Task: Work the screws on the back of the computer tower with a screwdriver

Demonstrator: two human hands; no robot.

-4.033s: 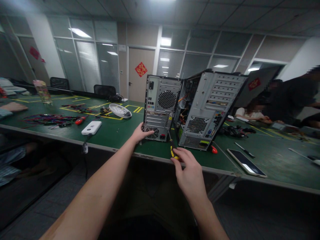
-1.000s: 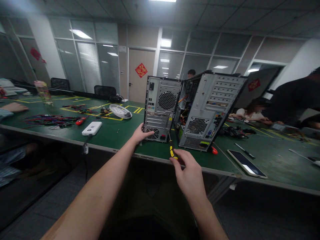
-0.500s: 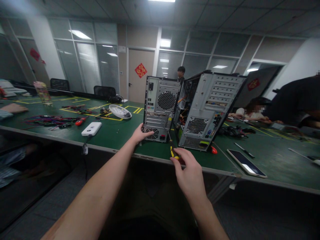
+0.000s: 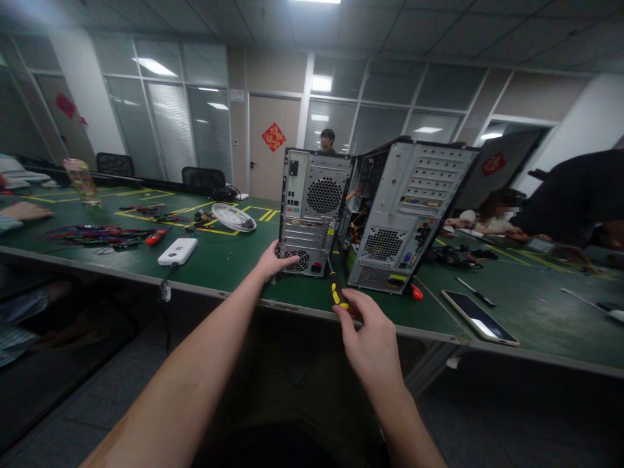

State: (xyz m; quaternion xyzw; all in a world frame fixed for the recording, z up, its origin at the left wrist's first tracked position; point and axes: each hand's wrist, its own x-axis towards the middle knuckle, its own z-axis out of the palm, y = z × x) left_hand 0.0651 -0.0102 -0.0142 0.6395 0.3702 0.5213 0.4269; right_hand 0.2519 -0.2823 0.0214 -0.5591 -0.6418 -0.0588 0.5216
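- Centre the clock on the yellow-and-black screwdriver (image 4: pixel 336 296), twelve being straight ahead; its shaft points just short of twelve, towards the lower right edge of the smaller computer tower (image 4: pixel 312 214).
- That tower stands upright at eleven on the green worktop (image 4: pixel 219 265), rear panel facing the wearer.
- The right hand (image 4: pixel 373 328), at about four, pinches the end of the screwdriver's handle between thumb and fingers.
- The left hand (image 4: pixel 270 262), between nine and ten, lies against the tower's lower left edge, its thumb across the lower fan grille (image 4: pixel 303 262). Its fingers are hidden, so I cannot tell whether it grips or only braces.
- What has just changed is small: the handle's yellow patches show differently from half a second ago, so it seems to have turned slightly, while the tower and both hands are almost where they were.
- I take that as driver work under way on a steadied tower; whether the tip sits in a screw is too small to tell.
- The larger computer tower (image 4: pixel 397 218), at one to two, is likewise unmoved.
- At twelve, well beyond the worktop, a person (image 4: pixel 328 143) has shifted leftward, which has no bearing on the work.
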